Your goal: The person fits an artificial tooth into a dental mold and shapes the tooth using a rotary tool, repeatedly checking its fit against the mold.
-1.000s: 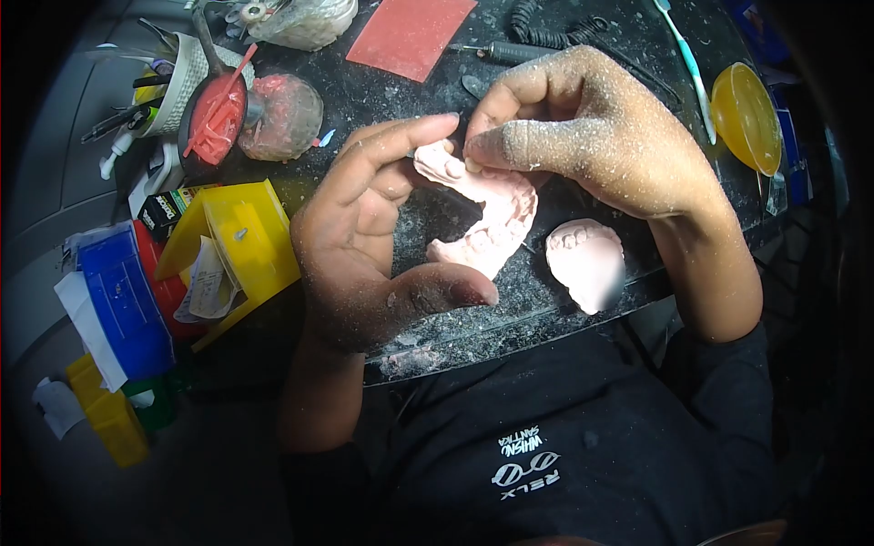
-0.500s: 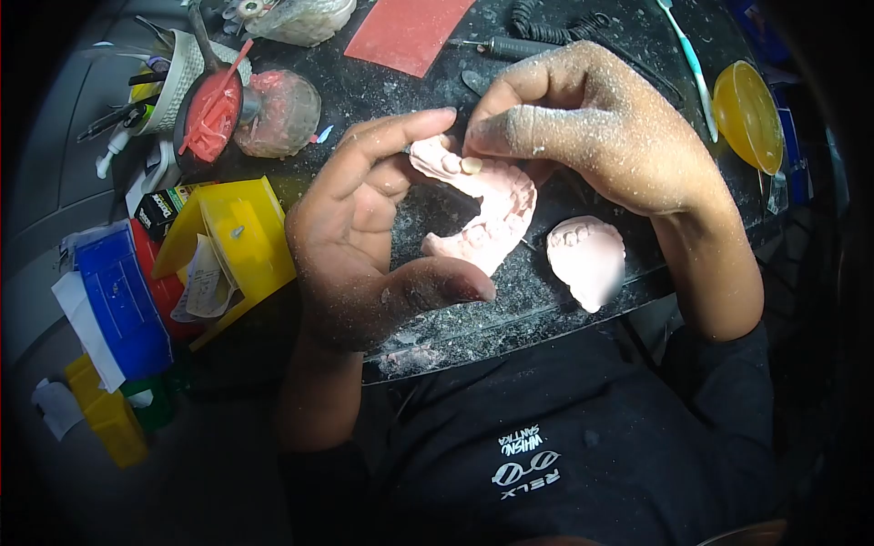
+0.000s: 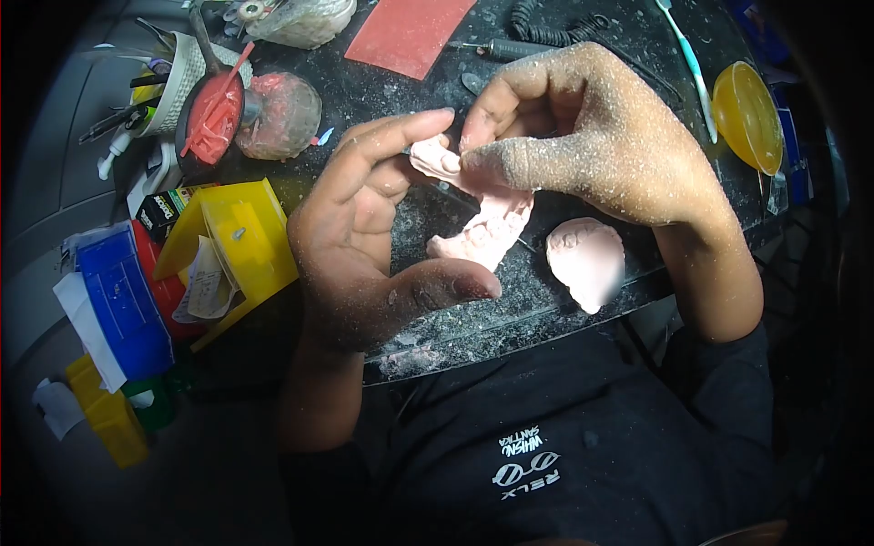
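A pale pink horseshoe-shaped dental cast [image 3: 487,232] is held above the dusty black table. My left hand [image 3: 364,218] curves around its left side, with the forefinger at the upper end and the thumb at the lower end. My right hand [image 3: 592,136], coated in white dust, has its thumb and forefinger together over the cast's upper arm. Whatever sits between those fingertips is hidden. A second, smaller pink cast [image 3: 587,259] lies on the table to the right of the held one.
At the back are a red wax sheet [image 3: 407,35] and a dark handpiece [image 3: 514,50] with a coiled cord. A toothbrush [image 3: 692,68] and yellow bowl [image 3: 748,118] lie right. Left stand a pan of red wax strips [image 3: 214,118] and a yellow bin [image 3: 250,232].
Half a second ago a small yellowish tooth piece showed on the cast; my right thumb has since moved down and left, covering that spot. My left hand keeps its hold.
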A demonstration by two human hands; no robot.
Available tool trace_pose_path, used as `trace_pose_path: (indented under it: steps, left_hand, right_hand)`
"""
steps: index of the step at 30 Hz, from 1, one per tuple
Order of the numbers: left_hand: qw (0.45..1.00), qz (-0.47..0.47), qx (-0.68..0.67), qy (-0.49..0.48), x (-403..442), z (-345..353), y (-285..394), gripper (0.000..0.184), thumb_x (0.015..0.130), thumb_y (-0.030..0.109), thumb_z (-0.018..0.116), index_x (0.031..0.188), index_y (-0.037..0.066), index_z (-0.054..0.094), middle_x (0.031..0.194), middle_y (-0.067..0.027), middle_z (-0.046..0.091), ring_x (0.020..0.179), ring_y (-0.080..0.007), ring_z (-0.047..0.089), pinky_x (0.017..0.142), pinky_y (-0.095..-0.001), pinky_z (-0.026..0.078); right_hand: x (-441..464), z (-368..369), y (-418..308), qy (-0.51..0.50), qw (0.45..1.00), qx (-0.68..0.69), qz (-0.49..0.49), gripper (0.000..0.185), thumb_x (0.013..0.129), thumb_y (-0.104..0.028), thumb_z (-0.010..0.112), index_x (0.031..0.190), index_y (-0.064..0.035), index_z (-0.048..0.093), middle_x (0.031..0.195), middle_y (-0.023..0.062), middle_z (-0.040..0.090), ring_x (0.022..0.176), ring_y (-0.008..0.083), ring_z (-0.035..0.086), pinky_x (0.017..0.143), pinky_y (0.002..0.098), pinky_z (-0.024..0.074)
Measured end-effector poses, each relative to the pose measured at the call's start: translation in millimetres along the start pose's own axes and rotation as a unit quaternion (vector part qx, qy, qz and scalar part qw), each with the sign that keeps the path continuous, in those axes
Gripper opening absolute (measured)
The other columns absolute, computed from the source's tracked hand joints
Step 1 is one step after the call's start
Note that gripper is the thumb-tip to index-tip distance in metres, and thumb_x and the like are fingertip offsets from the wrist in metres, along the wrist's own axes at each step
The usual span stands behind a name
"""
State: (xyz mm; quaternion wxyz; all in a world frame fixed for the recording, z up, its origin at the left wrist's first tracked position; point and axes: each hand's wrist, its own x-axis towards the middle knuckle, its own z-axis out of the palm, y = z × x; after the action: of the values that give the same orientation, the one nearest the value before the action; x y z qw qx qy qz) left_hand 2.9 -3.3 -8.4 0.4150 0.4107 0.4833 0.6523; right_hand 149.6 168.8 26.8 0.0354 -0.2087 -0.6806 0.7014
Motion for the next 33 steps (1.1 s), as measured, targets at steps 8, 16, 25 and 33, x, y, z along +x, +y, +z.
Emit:
trace_pose_path:
  steps: [8, 16, 25, 33]
  left_hand:
    - [0.999, -0.01, -0.029, -0.027, 0.3, -3.9, 1.2, 0.098, 0.066, 0.021, 0.1, 0.14, -0.015, 0.047, 0.136, -0.0178, 0.051, 0.127, -0.0258, 0.057, 0.109, -0.0386, 0.048]
    - [0.997, -0.014, -0.06, -0.038, 1.4, -6.2, 3.6, 0.099, 0.068, 0.024, 0.099, 0.142, -0.016, 0.045, 0.134, -0.0164, 0.051, 0.128, -0.0256, 0.056, 0.11, -0.0382, 0.045]
    - [0.998, -0.012, -0.061, -0.024, 1.6, -2.1, 5.9, 0.101, 0.067, 0.025, 0.099, 0.142, -0.016, 0.045, 0.132, -0.0157, 0.052, 0.127, -0.0251, 0.056, 0.11, -0.0376, 0.045]
    - [0.997, -0.063, -0.02, -0.039, 3.3, -3.6, 17.5, 0.114, 0.088, 0.054, 0.078, 0.148, -0.025, 0.021, 0.147, -0.0375, 0.042, 0.132, -0.0388, 0.055, 0.099, -0.0443, 0.057]
  right_hand:
    - [0.7, -3.2, 4.6, -0.001, 1.0, 0.024, -0.002, 0.015, 0.092, -0.009, 0.075, 0.1, 0.0039, 0.074, 0.089, 0.0088, 0.075, 0.079, 0.0125, 0.072, 0.076, 0.0258, 0.0591]
    - [0.9, -3.5, 6.5, 0.002, 0.997, 0.08, 0.022, 0.016, 0.095, -0.011, 0.072, 0.101, 0.0033, 0.075, 0.089, 0.0076, 0.075, 0.08, 0.0117, 0.072, 0.076, 0.0258, 0.0597]
    - [0.0, -4.3, 5.8, 0.002, 0.998, 0.062, 0.021, 0.016, 0.095, -0.012, 0.072, 0.101, 0.0032, 0.075, 0.09, 0.0079, 0.075, 0.08, 0.0124, 0.073, 0.076, 0.0259, 0.0602]
    - [0.2, -7.4, 5.5, 0.007, 0.997, 0.071, -0.001, 0.017, 0.095, -0.011, 0.072, 0.103, 0.0031, 0.074, 0.091, 0.0093, 0.075, 0.08, 0.0152, 0.074, 0.077, 0.029, 0.0628]
